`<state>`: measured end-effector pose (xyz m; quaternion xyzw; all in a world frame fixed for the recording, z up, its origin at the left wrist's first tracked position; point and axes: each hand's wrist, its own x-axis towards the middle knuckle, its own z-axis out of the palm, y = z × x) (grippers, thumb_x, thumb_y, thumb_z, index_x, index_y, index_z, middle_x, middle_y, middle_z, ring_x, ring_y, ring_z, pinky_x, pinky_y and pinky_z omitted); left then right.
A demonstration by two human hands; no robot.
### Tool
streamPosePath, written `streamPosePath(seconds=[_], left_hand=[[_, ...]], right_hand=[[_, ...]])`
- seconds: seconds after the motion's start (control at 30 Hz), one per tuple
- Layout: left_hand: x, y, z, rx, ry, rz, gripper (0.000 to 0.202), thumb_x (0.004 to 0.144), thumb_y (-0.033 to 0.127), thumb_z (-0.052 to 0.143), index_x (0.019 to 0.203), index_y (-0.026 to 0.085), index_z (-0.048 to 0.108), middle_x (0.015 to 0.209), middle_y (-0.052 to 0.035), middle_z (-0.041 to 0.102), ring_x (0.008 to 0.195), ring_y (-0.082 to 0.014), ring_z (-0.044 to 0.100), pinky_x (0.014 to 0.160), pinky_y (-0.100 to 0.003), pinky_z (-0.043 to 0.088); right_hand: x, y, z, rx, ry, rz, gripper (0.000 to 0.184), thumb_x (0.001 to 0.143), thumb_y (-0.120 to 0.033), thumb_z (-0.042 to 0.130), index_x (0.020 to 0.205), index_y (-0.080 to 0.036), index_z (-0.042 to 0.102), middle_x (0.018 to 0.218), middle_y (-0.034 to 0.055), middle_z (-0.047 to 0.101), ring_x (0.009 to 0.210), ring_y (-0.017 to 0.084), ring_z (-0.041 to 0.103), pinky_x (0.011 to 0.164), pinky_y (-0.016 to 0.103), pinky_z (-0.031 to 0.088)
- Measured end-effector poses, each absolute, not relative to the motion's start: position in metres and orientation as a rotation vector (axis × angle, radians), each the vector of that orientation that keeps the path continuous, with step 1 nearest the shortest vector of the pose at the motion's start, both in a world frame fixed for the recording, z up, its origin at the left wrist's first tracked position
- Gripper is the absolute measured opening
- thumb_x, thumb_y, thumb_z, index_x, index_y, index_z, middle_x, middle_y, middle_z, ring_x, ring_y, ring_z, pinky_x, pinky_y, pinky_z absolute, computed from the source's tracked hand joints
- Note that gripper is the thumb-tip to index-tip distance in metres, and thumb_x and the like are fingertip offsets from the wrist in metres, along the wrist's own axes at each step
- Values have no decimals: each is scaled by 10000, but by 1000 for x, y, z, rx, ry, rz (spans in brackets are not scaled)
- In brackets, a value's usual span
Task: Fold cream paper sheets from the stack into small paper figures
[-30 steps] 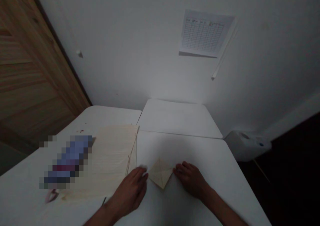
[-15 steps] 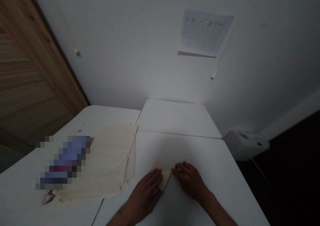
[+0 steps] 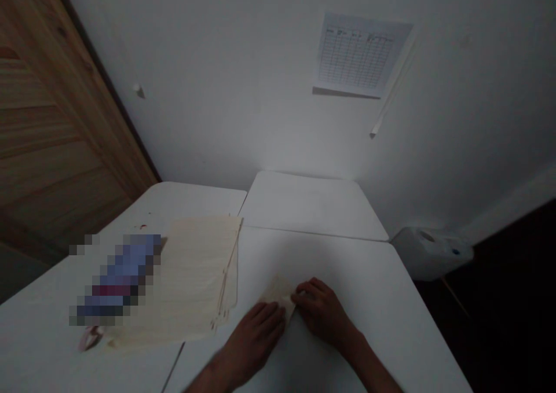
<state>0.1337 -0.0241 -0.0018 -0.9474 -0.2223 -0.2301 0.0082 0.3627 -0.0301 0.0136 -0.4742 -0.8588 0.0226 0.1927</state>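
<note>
A small folded piece of cream paper (image 3: 275, 292) lies on the white table (image 3: 347, 277) in front of me. My left hand (image 3: 254, 341) lies flat with its fingers stretched out, the tips pressing on the paper's near left part. My right hand (image 3: 324, 312) rests on the table at the paper's right edge, its fingers curled and pressed against the fold. Most of the paper is hidden under the two hands.
A stack of cream paper sheets (image 3: 191, 277) lies to the left, with a blurred blue object (image 3: 115, 280) on its left side. A second white table (image 3: 310, 205) stands behind. A wooden door (image 3: 47, 127) is at left, a printed sheet (image 3: 358, 54) on the wall, a white container (image 3: 430, 251) at right.
My left hand moved right from the stack's edge onto the folded paper. The paper, spread as a diamond a second ago, is now folded smaller and mostly covered. The right hand shifted slightly left.
</note>
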Motion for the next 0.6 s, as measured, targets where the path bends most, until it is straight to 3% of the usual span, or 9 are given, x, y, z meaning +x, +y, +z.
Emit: streamPosePath(seconds=[0.27,0.6], left_hand=[[134,-27,4,-2936,-693,-742,258,946,151,432,1146,171,595,1126,-78,673,1036,-222,614,908,-396,486],[136,-29,4,-2943,-674,-742,247,942,141,432,1109,159,613,1126,-72,681,1033,-221,624,896,-378,498]], right_hand=[[365,-31,1,-1244,-2488,-89,211,907,-148,540,1093,-213,615,979,63,642,871,182,549,828,308,459],[363,-33,4,-1262,-2471,-3,219,910,-134,510,1097,-192,608,997,68,636,880,193,541,818,311,466]])
